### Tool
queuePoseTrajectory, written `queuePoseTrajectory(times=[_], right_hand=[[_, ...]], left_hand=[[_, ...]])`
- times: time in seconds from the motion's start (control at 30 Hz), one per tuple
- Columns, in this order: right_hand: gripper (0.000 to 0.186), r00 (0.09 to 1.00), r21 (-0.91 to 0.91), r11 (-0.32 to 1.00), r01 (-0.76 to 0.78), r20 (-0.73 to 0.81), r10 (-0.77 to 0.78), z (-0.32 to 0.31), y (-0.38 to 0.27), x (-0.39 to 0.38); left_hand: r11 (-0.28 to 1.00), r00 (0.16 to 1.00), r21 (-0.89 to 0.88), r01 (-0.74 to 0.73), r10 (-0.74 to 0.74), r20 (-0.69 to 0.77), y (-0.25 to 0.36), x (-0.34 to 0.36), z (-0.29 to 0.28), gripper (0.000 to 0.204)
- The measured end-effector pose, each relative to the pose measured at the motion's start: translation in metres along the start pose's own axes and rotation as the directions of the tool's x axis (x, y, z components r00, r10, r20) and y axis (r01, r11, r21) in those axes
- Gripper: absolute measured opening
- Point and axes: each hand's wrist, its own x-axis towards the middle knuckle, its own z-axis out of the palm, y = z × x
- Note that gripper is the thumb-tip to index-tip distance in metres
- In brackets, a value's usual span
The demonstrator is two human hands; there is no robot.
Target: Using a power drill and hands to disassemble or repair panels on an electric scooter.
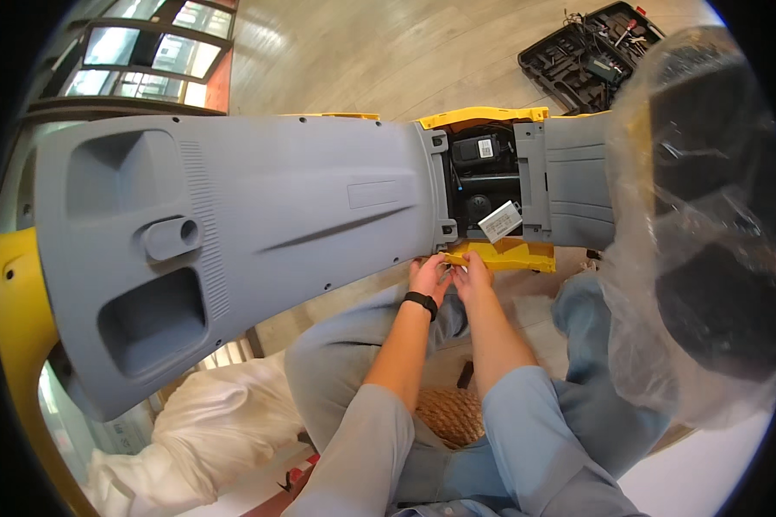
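Both hands [474, 277] at the left end of the yellow panel [517, 256]

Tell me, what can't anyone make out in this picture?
All in the head view:
Left hand and right hand: exact hold on the yellow panel, hidden by the hands themselves.
Dark bay: one corner, covered by the silver box.
Black shapes: details blurred by plastic wrap.
Tools in the black case: too small.
Woven object: full outline, hidden by the sleeves.
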Motion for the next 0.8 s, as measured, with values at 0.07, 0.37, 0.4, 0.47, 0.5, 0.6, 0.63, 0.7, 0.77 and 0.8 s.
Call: queuePoseTrajectory(times=[0.07,0.37,0.4,0.47,0.5,0.6,0.63,0.7,0.77,0.8], right_hand=[[0.028,1.000,-0.041,0.999,0.014,0.021,-0.013,-0.003,0.005,0.006],[0.031,0.998,-0.053,0.997,0.053,-0.010,-0.054,-0.006,0.005,0.001],[0.032,0.998,-0.020,0.998,0.056,0.016,-0.056,-0.008,0.006,0.001],[0.032,0.998,0.007,0.999,0.051,0.034,-0.051,-0.011,0.010,0.001],[0.032,0.998,0.025,0.998,0.058,0.028,-0.059,-0.014,0.012,0.002],[0.032,0.995,0.037,0.995,0.096,0.015,-0.096,-0.014,0.016,0.007],[0.031,0.990,0.026,0.990,0.138,-0.019,-0.138,-0.012,0.017,0.006],[0.031,0.991,0.051,0.990,0.132,0.013,-0.132,-0.006,0.014,0.003],[0.031,0.989,0.065,0.987,0.144,0.028,-0.146,0.001,0.006,-0.006],[0.030,0.990,-0.071,0.988,0.139,0.034,-0.137,0.003,0.002,-0.015]], left_hand=[[0.998,0.999,0.056,-0.034,0.036,-0.033,-0.002,0.009,0.004,0.058],[0.995,0.979,-0.013,-0.096,0.093,-0.180,-0.014,0.026,0.014,0.089],[0.996,0.981,-0.029,-0.088,0.082,-0.174,-0.014,0.026,0.013,0.091],[0.996,0.981,0.013,-0.093,0.094,-0.170,-0.013,0.027,0.010,0.091],[0.996,0.985,0.027,-0.090,0.093,-0.145,-0.014,0.027,0.009,0.090],[0.995,0.985,0.054,-0.085,0.092,-0.148,-0.013,0.028,0.007,0.090],[0.992,0.983,0.065,-0.107,0.115,-0.143,-0.013,0.027,0.007,0.090],[0.995,0.983,0.065,-0.073,0.082,-0.163,-0.012,0.028,0.009,0.084],[0.994,0.981,0.075,-0.085,0.096,-0.167,-0.011,0.028,0.013,0.081],[0.994,0.977,0.074,-0.076,0.089,-0.196,-0.010,0.027,0.014,0.078]])
